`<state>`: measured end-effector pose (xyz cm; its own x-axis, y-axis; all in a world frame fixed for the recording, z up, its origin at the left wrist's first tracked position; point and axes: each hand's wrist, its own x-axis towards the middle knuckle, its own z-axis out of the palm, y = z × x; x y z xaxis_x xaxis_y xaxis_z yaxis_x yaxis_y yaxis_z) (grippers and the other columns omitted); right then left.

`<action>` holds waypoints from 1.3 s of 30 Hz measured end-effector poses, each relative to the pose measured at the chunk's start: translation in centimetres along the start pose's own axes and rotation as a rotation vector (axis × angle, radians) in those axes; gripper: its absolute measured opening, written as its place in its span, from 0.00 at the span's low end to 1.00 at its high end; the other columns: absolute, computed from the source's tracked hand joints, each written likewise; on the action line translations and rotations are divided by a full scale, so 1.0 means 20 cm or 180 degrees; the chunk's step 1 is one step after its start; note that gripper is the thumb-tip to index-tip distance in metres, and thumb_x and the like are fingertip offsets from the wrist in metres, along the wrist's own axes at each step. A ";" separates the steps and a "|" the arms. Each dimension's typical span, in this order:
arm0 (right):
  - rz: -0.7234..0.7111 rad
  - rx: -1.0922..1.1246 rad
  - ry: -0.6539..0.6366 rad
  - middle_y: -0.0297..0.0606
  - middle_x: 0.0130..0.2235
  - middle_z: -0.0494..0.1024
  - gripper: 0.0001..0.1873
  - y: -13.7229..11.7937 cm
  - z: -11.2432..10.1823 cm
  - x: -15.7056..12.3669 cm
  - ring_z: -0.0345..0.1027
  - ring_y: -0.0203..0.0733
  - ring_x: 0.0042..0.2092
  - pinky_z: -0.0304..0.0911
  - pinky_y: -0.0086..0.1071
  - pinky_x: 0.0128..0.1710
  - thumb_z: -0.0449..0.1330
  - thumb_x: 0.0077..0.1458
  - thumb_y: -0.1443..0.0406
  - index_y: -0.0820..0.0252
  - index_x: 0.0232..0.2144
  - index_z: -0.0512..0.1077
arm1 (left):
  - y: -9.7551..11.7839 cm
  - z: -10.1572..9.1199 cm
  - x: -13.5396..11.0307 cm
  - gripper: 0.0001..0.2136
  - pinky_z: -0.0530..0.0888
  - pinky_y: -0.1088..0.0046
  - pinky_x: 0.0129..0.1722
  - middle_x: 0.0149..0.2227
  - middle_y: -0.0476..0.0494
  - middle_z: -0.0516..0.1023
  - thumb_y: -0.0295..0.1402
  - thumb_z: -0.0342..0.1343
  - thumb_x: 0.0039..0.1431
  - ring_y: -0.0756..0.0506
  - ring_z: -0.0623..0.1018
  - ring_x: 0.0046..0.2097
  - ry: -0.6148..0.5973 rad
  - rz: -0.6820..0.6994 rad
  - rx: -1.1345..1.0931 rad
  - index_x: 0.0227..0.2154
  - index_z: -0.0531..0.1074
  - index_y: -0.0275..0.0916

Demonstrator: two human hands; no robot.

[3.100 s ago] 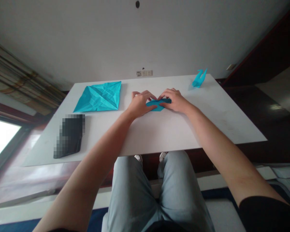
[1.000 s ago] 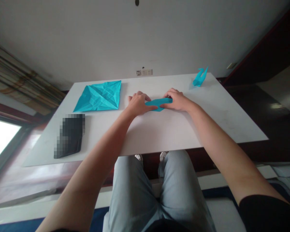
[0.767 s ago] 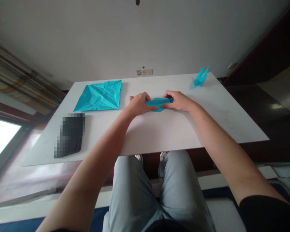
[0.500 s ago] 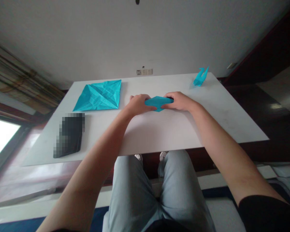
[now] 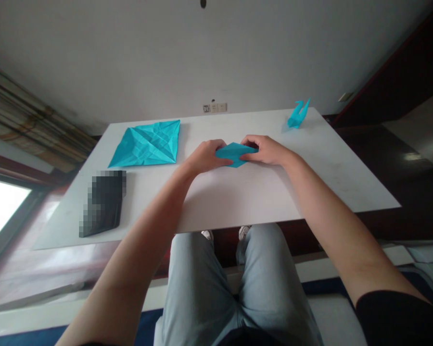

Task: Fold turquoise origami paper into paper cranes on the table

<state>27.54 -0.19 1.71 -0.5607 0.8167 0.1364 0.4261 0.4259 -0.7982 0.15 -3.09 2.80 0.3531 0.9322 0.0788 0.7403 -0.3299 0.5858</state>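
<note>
A folded piece of blue origami paper (image 5: 234, 153), diamond-like in outline, is held between my two hands above the middle of the white table (image 5: 241, 197). My left hand (image 5: 210, 156) is closed on its left end, thumb along the near side. At the right end my right hand (image 5: 262, 150) pinches it, with the thumb on the near face and the fingers curled behind. The fingertips on the far side are partly hidden. To the left lies a creased, unfolded blue sheet (image 5: 151, 144). A folded paper crane (image 5: 297, 115) stands near the far right corner.
A dark, partly pixelated flat object (image 5: 106, 202) lies at the table's left side. Behind the table is a wall with power sockets (image 5: 214, 107). My legs (image 5: 202, 283) are below the near edge. A curtain (image 5: 32, 105) and a window are at the left.
The fingers of my right hand have shifted slightly left along the paper's far edge. The folded paper stays in both hands; the whole view has moved a little.
</note>
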 end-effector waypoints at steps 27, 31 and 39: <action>-0.0849 -0.1164 0.0709 0.42 0.40 0.84 0.11 0.05 -0.01 0.04 0.72 0.54 0.44 0.61 0.47 0.53 0.73 0.65 0.55 0.53 0.35 0.82 | 0.00 0.02 0.01 0.18 0.76 0.54 0.59 0.51 0.36 0.88 0.21 0.60 0.62 0.33 0.83 0.56 0.0620 0.1204 0.0813 0.51 0.85 0.42; -0.0735 -0.1227 0.0434 0.42 0.40 0.86 0.10 0.09 -0.02 0.04 0.75 0.55 0.46 0.60 0.46 0.53 0.72 0.65 0.54 0.52 0.35 0.83 | -0.03 0.04 0.03 0.18 0.78 0.56 0.60 0.51 0.37 0.89 0.22 0.60 0.63 0.34 0.84 0.56 0.0428 0.1160 0.0769 0.51 0.88 0.42; -0.0553 -0.0850 0.0061 0.39 0.50 0.92 0.11 0.06 -0.06 0.00 0.81 0.59 0.52 0.66 0.50 0.60 0.77 0.57 0.51 0.47 0.38 0.89 | -0.05 0.00 -0.01 0.16 0.80 0.61 0.57 0.52 0.41 0.91 0.31 0.65 0.63 0.36 0.88 0.53 0.0104 0.1101 0.0555 0.51 0.92 0.46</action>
<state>28.93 0.77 1.49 -0.6291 0.7288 0.2703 0.4978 0.6448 -0.5801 -0.75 -2.99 2.24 0.5826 0.7648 0.2749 0.6679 -0.6433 0.3744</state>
